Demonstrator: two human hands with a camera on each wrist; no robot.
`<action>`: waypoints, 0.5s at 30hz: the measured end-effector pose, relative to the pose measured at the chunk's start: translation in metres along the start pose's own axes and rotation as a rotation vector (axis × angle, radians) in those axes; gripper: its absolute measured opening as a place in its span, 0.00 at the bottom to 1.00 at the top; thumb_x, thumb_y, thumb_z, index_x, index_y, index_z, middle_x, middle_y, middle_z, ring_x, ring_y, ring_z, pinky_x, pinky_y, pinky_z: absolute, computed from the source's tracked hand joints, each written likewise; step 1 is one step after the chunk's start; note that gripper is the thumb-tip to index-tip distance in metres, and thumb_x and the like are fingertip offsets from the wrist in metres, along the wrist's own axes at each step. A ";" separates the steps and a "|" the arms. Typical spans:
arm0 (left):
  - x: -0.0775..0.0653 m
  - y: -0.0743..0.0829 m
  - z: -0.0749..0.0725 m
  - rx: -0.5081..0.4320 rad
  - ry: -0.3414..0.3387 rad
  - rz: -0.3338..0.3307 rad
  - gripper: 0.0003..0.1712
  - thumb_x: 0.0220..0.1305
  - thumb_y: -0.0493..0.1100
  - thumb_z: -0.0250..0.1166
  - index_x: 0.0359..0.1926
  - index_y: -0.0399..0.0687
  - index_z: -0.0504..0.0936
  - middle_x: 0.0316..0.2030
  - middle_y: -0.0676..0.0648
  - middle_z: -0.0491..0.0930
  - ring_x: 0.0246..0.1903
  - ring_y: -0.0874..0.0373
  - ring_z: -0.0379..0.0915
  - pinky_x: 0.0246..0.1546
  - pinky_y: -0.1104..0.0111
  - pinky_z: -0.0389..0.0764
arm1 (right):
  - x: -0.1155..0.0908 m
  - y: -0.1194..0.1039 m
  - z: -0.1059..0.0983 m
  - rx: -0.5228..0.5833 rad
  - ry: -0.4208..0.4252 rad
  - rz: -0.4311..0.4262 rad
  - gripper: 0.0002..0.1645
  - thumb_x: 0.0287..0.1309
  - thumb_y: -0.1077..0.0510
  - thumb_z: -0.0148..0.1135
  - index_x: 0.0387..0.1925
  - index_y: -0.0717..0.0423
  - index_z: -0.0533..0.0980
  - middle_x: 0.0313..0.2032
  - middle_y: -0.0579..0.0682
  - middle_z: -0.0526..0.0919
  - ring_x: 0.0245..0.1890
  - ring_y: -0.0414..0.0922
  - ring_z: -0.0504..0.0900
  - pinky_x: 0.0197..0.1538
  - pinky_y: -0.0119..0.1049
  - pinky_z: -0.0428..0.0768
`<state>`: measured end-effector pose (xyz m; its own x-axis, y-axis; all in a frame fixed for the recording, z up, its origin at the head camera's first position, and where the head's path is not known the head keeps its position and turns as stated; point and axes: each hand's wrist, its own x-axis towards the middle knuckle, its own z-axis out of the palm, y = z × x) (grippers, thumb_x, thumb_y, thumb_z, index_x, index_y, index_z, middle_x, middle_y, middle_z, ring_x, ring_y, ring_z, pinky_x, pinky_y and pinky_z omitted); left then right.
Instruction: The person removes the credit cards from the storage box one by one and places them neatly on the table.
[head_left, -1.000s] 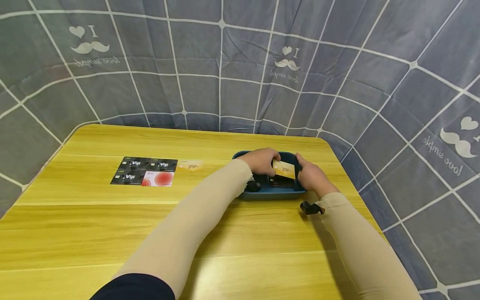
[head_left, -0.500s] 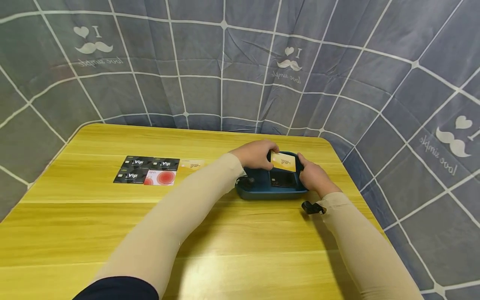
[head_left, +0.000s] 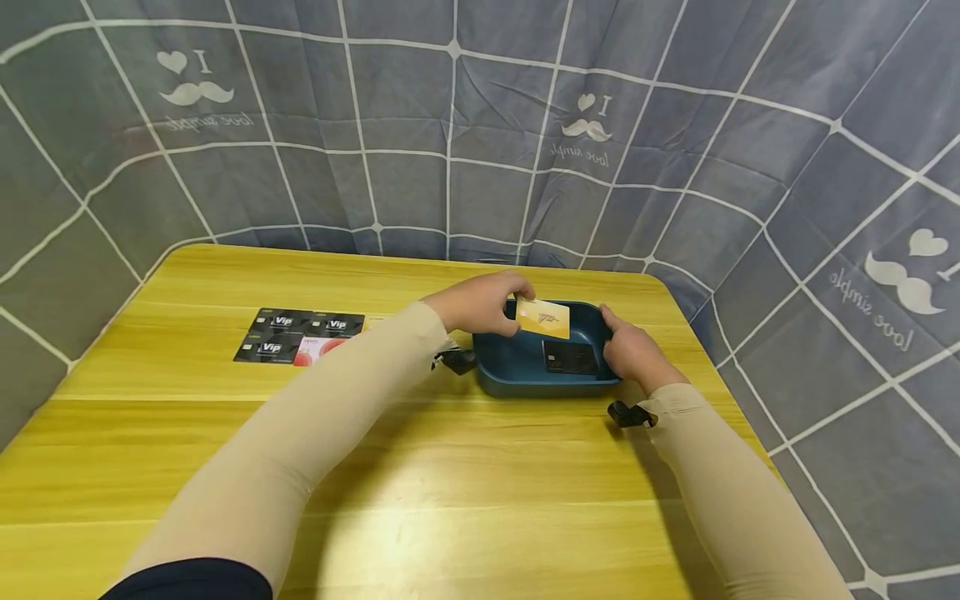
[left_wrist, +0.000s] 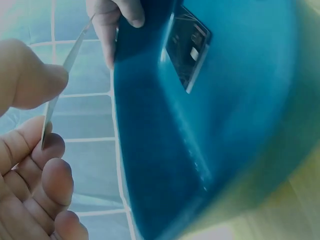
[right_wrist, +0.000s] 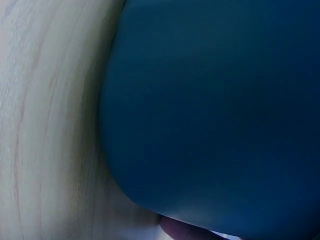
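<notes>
My left hand (head_left: 480, 304) pinches a yellow-and-white card (head_left: 543, 317) between thumb and fingers, above the left half of a blue rectangular box (head_left: 547, 389). In the left wrist view this card (left_wrist: 76, 49) appears nearly edge-on beside the box's rim. A black card (head_left: 570, 357) lies flat on the box floor, toward its right side. My right hand (head_left: 637, 354) grips the right wall of the box, thumb over the rim and fingers outside. In the right wrist view, the box's outer wall (right_wrist: 210, 120) fills most of the picture.
On the table's left lie several black Vip cards (head_left: 272, 348) in a block with a pink-and-white card (head_left: 315, 348) with red circles. A pale yellow card (head_left: 375, 320) is mostly behind my left sleeve (head_left: 337, 400). A grey checked curtain (head_left: 405, 192) rises behind the table.
My left hand has lifted the yellow-and-white card off the black card and moved it left and up. More of the black card now shows. My right hand stays on the box.
</notes>
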<state>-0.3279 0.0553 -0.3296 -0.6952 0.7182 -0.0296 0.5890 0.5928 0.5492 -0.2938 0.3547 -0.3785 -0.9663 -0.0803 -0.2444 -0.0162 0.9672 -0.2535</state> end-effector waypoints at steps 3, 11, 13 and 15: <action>-0.006 -0.006 0.000 -0.008 0.006 -0.008 0.32 0.67 0.44 0.68 0.71 0.45 0.74 0.68 0.45 0.74 0.65 0.53 0.71 0.72 0.59 0.72 | 0.002 0.002 0.001 -0.005 0.006 -0.005 0.43 0.74 0.64 0.40 0.86 0.54 0.43 0.73 0.73 0.67 0.52 0.61 0.81 0.51 0.51 0.77; -0.028 -0.025 -0.004 -0.046 0.045 -0.025 0.32 0.67 0.44 0.66 0.71 0.45 0.74 0.67 0.46 0.75 0.52 0.51 0.75 0.61 0.58 0.79 | 0.006 0.007 0.003 0.004 0.007 -0.020 0.43 0.74 0.64 0.41 0.86 0.55 0.42 0.73 0.73 0.67 0.52 0.62 0.81 0.49 0.50 0.77; -0.035 -0.030 -0.006 -0.049 0.056 -0.029 0.32 0.67 0.44 0.66 0.71 0.45 0.74 0.67 0.45 0.75 0.49 0.50 0.74 0.57 0.58 0.79 | 0.007 0.008 0.003 0.002 0.011 -0.025 0.44 0.73 0.64 0.41 0.85 0.55 0.42 0.73 0.73 0.67 0.49 0.61 0.81 0.47 0.50 0.77; -0.041 -0.035 -0.007 -0.048 0.067 -0.035 0.32 0.67 0.44 0.66 0.71 0.45 0.74 0.66 0.45 0.75 0.47 0.49 0.74 0.54 0.57 0.78 | 0.008 0.008 0.003 -0.001 0.014 -0.028 0.44 0.73 0.64 0.41 0.85 0.55 0.42 0.72 0.73 0.68 0.47 0.61 0.81 0.46 0.49 0.77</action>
<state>-0.3227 0.0023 -0.3417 -0.7416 0.6708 0.0056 0.5447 0.5973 0.5886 -0.3013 0.3614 -0.3854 -0.9690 -0.1043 -0.2242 -0.0440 0.9649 -0.2589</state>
